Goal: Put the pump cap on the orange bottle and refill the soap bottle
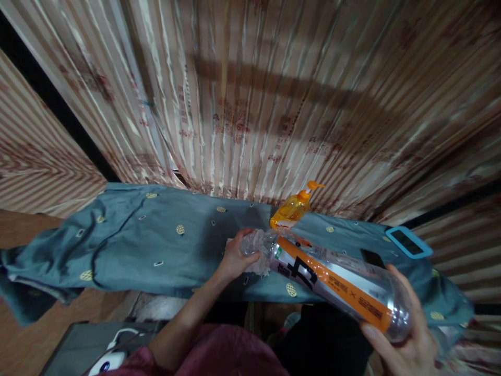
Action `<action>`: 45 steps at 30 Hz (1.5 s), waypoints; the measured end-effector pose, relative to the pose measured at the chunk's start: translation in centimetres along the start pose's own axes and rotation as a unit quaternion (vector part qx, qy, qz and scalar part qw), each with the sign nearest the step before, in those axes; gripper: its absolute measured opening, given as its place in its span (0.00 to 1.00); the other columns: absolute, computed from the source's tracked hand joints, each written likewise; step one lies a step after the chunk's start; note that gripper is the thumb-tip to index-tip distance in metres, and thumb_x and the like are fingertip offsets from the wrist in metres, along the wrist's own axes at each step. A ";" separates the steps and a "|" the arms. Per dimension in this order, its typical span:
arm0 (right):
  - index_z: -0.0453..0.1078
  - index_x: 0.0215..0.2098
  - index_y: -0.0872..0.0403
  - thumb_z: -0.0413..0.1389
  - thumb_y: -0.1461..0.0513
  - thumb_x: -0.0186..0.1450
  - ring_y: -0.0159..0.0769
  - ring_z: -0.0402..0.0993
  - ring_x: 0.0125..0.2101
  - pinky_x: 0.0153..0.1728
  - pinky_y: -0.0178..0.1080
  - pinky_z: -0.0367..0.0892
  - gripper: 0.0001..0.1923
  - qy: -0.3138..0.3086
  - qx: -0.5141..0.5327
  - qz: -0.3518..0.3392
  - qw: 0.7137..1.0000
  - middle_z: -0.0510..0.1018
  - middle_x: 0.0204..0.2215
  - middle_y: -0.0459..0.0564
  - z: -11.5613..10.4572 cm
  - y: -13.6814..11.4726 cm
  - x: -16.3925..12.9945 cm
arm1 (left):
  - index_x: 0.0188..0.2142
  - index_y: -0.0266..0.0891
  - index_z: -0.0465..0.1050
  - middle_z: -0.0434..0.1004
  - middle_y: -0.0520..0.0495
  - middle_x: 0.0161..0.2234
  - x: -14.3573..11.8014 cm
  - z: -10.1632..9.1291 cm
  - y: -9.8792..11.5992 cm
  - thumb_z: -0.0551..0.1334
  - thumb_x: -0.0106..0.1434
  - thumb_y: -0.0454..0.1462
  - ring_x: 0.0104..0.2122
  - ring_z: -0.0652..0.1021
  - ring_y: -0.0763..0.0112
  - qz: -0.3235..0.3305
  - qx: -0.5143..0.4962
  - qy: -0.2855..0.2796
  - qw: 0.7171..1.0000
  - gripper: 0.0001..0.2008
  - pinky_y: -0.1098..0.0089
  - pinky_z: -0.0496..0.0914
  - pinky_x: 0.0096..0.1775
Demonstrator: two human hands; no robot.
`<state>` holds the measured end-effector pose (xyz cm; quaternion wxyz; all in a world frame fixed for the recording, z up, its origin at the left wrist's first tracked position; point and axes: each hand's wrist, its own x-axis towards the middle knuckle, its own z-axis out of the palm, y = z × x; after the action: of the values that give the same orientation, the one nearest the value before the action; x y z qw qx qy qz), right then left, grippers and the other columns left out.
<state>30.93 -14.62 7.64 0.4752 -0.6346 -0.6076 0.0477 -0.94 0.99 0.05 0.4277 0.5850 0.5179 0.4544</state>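
My right hand [407, 334] grips the base of a large clear plastic bottle [332, 282] with an orange and white label, held tilted with its neck pointing left and away. My left hand [235, 258] presses a crumpled white cloth or tissue [259, 265] against the bottle's neck, over a surface draped in teal cloth [156, 245]. An orange pump dispenser bottle [293, 208] stands just behind the bottle's neck.
A phone in a light blue case [409, 242] lies at the right end of the draped surface, with a dark flat object [371, 258] near it. Striped curtains [254, 104] hang behind. A grey box with a white device [109, 360] sits at lower left.
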 end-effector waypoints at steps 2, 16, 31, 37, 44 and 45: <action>0.60 0.79 0.44 0.75 0.46 0.59 0.69 0.73 0.64 0.64 0.62 0.65 0.55 -0.004 -0.003 0.001 1.000 0.66 0.75 0.57 0.0 -0.3 0.0 | 0.54 0.43 0.78 0.88 0.46 0.54 0.0 0.0 -0.1 0.77 0.51 0.33 0.54 0.86 0.54 0.002 -0.002 0.001 1.000 0.29 0.56 0.79 0.60; 0.61 0.79 0.46 0.75 0.45 0.56 0.72 0.71 0.66 0.63 0.63 0.68 0.58 0.011 0.004 0.033 0.999 0.69 0.73 0.60 0.0 -1.1 0.3 | 0.54 0.42 0.77 0.88 0.46 0.54 0.1 0.0 0.0 0.76 0.52 0.33 0.54 0.86 0.55 0.005 -0.004 -0.004 1.000 0.29 0.57 0.78 0.60; 0.60 0.79 0.42 0.74 0.47 0.60 0.66 0.73 0.64 0.65 0.58 0.65 0.54 -0.005 0.006 0.007 1.000 0.65 0.76 0.53 0.1 -0.5 0.3 | 0.55 0.41 0.77 0.87 0.43 0.55 0.2 0.1 -0.6 0.76 0.52 0.34 0.55 0.85 0.52 0.011 -0.015 -0.006 1.000 0.30 0.55 0.77 0.62; 0.62 0.78 0.41 0.76 0.47 0.57 0.78 0.66 0.68 0.67 0.77 0.56 0.55 0.001 0.035 0.043 0.998 0.65 0.76 0.57 0.2 -0.8 0.2 | 0.55 0.40 0.77 0.87 0.42 0.56 0.2 0.2 -1.0 0.76 0.52 0.34 0.56 0.85 0.51 0.016 -0.018 -0.004 1.000 0.30 0.55 0.77 0.62; 0.62 0.78 0.40 0.76 0.47 0.57 0.79 0.65 0.68 0.67 0.80 0.54 0.55 0.006 0.048 0.057 0.997 0.66 0.75 0.57 0.4 -1.4 0.2 | 0.55 0.42 0.77 0.87 0.44 0.55 0.2 0.2 -0.8 0.77 0.52 0.33 0.55 0.86 0.53 0.015 -0.005 -0.003 1.000 0.30 0.56 0.77 0.61; 0.62 0.78 0.40 0.75 0.47 0.57 0.78 0.66 0.68 0.68 0.78 0.54 0.55 0.007 0.044 0.051 0.998 0.66 0.75 0.57 0.4 -1.4 0.2 | 0.55 0.42 0.77 0.88 0.45 0.54 0.2 0.2 -0.7 0.77 0.52 0.33 0.55 0.86 0.53 0.015 -0.005 -0.002 1.000 0.30 0.56 0.78 0.61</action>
<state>29.74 -14.46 8.45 0.5042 -0.6433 -0.5684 0.0939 -0.94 1.22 -0.68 0.4247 0.5916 0.5061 0.4621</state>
